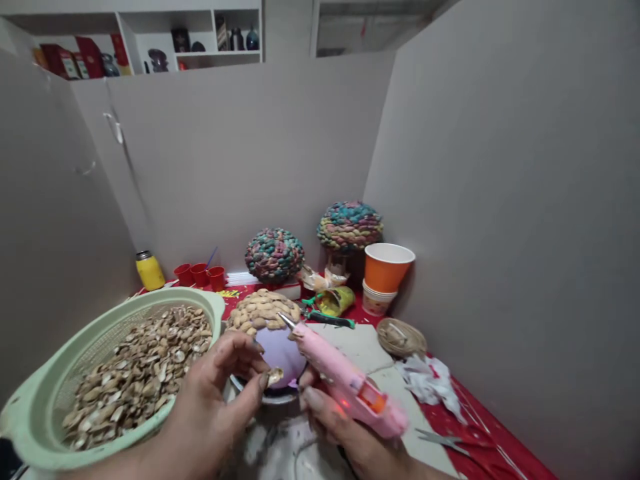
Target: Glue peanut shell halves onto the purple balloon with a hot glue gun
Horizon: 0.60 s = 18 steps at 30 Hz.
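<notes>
Leftward, shells (135,370) in green colander (215,305).

- Left hand (220,383): fingers bent, thumb and fingertips drawn into a pinch, their tips darkly smudged.
- Right hand (337,420): fingers curled in a grip, thumb pointing forward.
- Left forearm (145,453) and right forearm (420,467): bare, slanting inward from the tabletop's (527,465) near side.

1. Dim, flat, greyish light; shadows are soft.
2. The right partition (500,200) darkens toward the edge.
3. A small red glow shows by the pink glue gun (333,360).
4. Wide-angle stretching marks the borders; the shelf (165,23) looks soft.
</notes>
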Tool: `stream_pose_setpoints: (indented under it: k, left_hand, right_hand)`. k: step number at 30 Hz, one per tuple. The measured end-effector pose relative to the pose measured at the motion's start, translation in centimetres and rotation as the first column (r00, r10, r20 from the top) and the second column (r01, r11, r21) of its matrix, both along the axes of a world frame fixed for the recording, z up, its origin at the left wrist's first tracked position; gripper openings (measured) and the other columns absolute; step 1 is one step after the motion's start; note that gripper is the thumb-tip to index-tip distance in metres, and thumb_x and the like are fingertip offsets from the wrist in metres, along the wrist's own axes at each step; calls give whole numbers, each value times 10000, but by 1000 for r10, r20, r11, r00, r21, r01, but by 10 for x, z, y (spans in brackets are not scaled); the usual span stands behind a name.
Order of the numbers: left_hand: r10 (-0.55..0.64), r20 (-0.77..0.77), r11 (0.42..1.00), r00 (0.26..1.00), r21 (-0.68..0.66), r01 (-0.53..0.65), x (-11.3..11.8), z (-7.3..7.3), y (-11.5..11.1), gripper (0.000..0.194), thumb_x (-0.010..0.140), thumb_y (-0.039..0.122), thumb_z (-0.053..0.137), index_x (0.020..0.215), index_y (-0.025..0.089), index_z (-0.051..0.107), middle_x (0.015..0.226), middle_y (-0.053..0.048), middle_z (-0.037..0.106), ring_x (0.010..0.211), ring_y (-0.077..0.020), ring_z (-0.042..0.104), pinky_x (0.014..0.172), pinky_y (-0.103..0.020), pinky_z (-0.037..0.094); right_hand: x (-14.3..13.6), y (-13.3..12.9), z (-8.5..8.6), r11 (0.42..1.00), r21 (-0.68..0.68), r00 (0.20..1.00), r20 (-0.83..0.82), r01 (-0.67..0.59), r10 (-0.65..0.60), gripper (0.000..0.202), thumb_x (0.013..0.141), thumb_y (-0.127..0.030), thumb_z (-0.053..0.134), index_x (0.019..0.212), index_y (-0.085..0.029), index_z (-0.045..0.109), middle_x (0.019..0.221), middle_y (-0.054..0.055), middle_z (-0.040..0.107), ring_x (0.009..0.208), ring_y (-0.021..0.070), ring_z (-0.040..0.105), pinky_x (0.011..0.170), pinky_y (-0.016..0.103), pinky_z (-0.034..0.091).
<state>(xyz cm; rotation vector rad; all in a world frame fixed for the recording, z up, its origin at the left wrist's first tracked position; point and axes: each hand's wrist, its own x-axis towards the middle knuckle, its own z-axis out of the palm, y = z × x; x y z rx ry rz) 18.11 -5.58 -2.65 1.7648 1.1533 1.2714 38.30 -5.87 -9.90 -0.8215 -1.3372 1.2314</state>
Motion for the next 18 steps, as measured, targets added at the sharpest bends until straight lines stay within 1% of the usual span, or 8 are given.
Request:
stream_pose_setpoints:
  k: [1,4,7,10,12,14,18]
  left_hand:
    - [-6,12,1000,1000,11,6,7,-4,0,114,786,164,684,878,214,637,801,-19,689,729,-169,662,684,-256,531]
    - [-16,71,1000,997,-1,16,22,-11,3,102,771,154,693,839,209,641,774,-10,674,710,-161,650,671,-246,531]
    - [-40,151,996,988,-75,52,27,-16,5,104,764,181,722,828,205,644,765,-4,665,721,-155,637,679,-237,524]
    - [-67,271,973,960,-197,123,25,-18,6,144,797,299,736,863,201,654,775,-5,668,725,-144,620,672,-222,513]
    - [-86,345,941,935,-281,190,21,-19,6,208,822,385,718,866,192,656,742,-4,667,692,-132,608,667,-221,508]
    - [-112,404,892,908,-361,271,19,-20,8,251,823,421,716,842,179,651,700,1,659,654,-124,601,667,-232,507]
    - [-162,530,755,832,-476,450,17,-24,9,293,748,395,800,802,154,641,699,-10,658,629,-119,596,653,-252,507]
  right_hand:
    - [-3,0,5,999,-16,999,-34,-37,37,351,864,-537,671,902,-189,643,681,-18,555,583,112,485,586,245,453]
    - [-9,4,17,998,-13,993,-95,-64,63,384,846,-556,682,846,-174,638,725,-3,560,664,130,504,658,263,464]
    - [-8,9,16,997,-36,995,-76,-69,66,398,852,-556,671,807,-165,614,682,-14,524,621,116,466,607,248,437]
    - [-6,12,12,997,-68,998,-49,-38,35,417,843,-570,673,815,-158,612,645,-27,502,578,104,440,553,231,407]
    - [-5,13,13,998,-59,999,-37,-33,31,419,840,-571,675,804,-158,615,622,-32,493,560,98,433,543,225,408]
    - [-4,12,16,998,-36,998,-34,-60,59,406,850,-560,667,788,-162,617,620,-27,510,556,99,448,549,224,426]
    - [-4,10,23,988,34,989,-13,-150,150,326,891,-490,638,829,-171,613,683,3,576,599,128,543,605,247,494]
